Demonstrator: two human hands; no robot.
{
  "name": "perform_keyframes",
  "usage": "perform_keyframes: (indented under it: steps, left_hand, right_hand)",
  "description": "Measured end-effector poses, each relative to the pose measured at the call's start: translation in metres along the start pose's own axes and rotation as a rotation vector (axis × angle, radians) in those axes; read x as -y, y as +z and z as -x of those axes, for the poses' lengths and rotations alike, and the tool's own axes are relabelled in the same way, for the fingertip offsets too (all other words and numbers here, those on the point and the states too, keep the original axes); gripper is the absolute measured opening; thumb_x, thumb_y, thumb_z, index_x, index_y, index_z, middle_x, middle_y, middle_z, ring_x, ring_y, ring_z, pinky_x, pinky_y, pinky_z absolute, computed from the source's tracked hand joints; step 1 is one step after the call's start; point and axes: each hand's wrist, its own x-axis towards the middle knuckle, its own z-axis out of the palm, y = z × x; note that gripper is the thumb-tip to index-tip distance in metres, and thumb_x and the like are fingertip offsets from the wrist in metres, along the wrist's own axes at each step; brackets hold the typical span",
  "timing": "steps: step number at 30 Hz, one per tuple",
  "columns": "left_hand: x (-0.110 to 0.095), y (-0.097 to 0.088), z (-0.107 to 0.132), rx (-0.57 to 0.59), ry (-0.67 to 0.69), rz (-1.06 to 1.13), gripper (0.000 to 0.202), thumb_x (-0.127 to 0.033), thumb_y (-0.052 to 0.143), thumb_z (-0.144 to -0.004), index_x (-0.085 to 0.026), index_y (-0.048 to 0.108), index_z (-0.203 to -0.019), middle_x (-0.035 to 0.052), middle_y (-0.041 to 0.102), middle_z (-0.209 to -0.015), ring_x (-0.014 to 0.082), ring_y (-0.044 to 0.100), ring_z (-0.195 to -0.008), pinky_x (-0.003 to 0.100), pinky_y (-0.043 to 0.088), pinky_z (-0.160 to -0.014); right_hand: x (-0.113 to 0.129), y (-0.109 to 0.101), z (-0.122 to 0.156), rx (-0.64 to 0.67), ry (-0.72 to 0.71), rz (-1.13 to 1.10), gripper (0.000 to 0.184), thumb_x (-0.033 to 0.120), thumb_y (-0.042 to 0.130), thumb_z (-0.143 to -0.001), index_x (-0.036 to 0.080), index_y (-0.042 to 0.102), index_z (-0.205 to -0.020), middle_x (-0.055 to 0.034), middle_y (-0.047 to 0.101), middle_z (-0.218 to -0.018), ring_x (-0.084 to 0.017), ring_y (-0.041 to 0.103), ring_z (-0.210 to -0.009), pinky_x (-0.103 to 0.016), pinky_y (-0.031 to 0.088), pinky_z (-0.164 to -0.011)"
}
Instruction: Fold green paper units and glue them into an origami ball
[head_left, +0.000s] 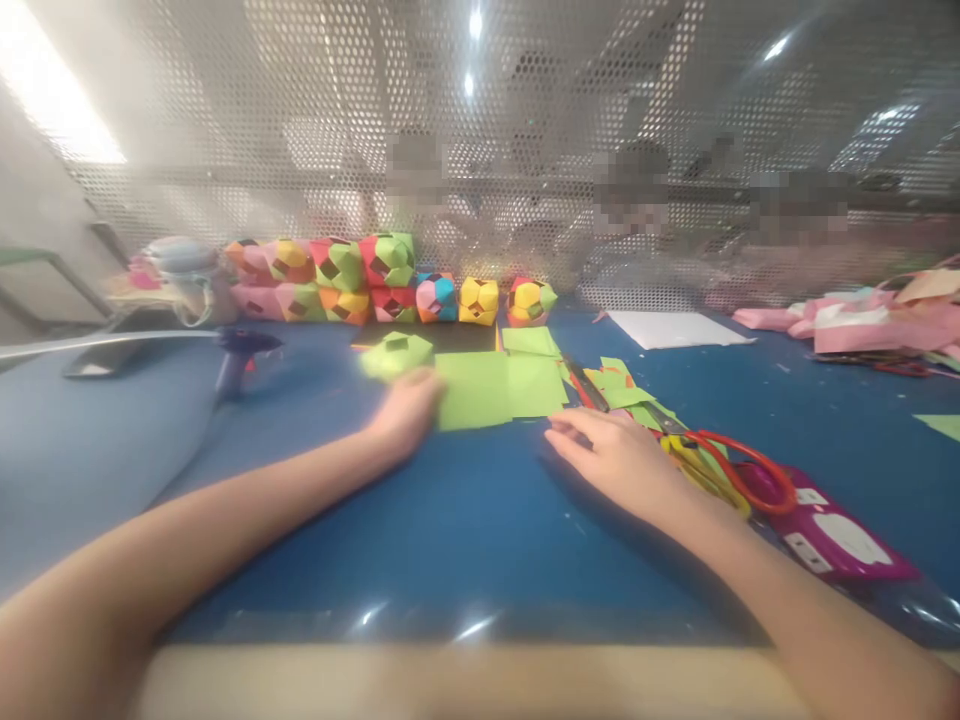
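Note:
My left hand, smeared by motion, curls against a light-green folded paper ball, which is blurred as well. Its fingertips are hidden behind the hand. Just right of it lie light-green paper sheets, flat on the blue table. My right hand rests low over the table by their right corner, its fingers loosely bent and a little apart, with nothing visible in them. Beside that hand are scissors with red handles, scissors with yellow handles and green paper scraps.
Several multicoloured paper balls are stacked along a perforated metal screen. A glue gun is at left. A magenta case, a white sheet and a pink pile lie to the right. People sit beyond the screen.

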Motion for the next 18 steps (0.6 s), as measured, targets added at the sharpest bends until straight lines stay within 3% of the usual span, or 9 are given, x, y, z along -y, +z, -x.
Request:
perform_keyframes:
  steps: [6,11,15,18]
  left_hand:
    - [-0.005,0.016,0.030,0.227,-0.087,0.137,0.015,-0.023,0.065,-0.067,-0.016,0.051,-0.067,-0.0011,0.051,-0.063,0.0109,0.053,-0.059,0.024,0.043,-0.057]
    - [-0.004,0.020,0.043,0.325,-0.160,0.130,0.015,-0.026,0.065,-0.069,-0.015,0.054,-0.072,0.0012,0.058,-0.070,0.0106,0.054,-0.060,0.025,0.045,-0.062]
    - [-0.002,0.014,0.036,0.322,-0.010,-0.116,0.017,-0.030,0.061,-0.074,-0.016,0.060,-0.085,0.0036,0.063,-0.081,0.0126,0.056,-0.068,0.027,0.045,-0.066]
    - [-0.002,0.008,0.028,0.288,0.146,-0.365,0.019,-0.027,0.061,-0.073,-0.017,0.061,-0.090,0.0033,0.063,-0.083,0.0142,0.057,-0.073,0.027,0.046,-0.068]
  right_hand:
    - [-0.005,0.010,-0.009,-0.078,0.182,-0.526,0.042,0.043,0.055,-0.079,0.017,0.056,-0.111,-0.0120,0.066,-0.107,-0.021,0.064,-0.092,-0.035,0.054,-0.077]
    - [-0.009,0.021,-0.014,-0.013,0.276,-0.660,0.039,0.030,0.062,-0.073,0.016,0.057,-0.108,-0.0069,0.067,-0.087,-0.019,0.064,-0.081,-0.035,0.053,-0.076]
    - [-0.012,0.026,-0.014,0.094,0.260,-0.676,0.033,0.020,0.057,-0.071,0.014,0.057,-0.104,-0.0034,0.064,-0.077,-0.016,0.062,-0.070,-0.032,0.053,-0.068]
    - [-0.012,0.026,-0.013,0.089,0.198,-0.578,0.031,0.021,0.054,-0.071,0.015,0.057,-0.102,-0.0028,0.064,-0.077,-0.015,0.060,-0.067,-0.031,0.051,-0.065]
